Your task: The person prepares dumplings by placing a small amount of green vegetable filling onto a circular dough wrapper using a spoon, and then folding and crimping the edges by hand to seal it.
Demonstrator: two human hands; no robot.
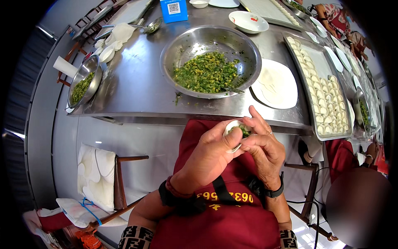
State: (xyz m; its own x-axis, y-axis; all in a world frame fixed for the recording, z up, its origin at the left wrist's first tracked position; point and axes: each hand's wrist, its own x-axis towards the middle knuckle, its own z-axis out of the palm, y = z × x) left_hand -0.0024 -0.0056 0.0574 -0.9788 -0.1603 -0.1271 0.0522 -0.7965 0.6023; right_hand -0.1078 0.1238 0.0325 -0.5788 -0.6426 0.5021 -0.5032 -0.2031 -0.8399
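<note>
Between my two hands, above my lap, is a round dough wrapper cupped around chopped green and yellow filling. My left hand holds the wrapper from the left, its thumb pressing over the filling. With thumb and index finger my right hand pinches the wrapper's right edge, while its other fingers stretch upward. Beyond them on the steel table sits a large steel bowl with more of this filling and a partly buried spoon. Right of the bowl, a white plate bears flat dough wrappers.
Farther right a metal tray holds rows of shaped dumplings. A smaller filling bowl stands at the left table edge. A ladle and white bowl lie behind. Other people are at right; a chair is left.
</note>
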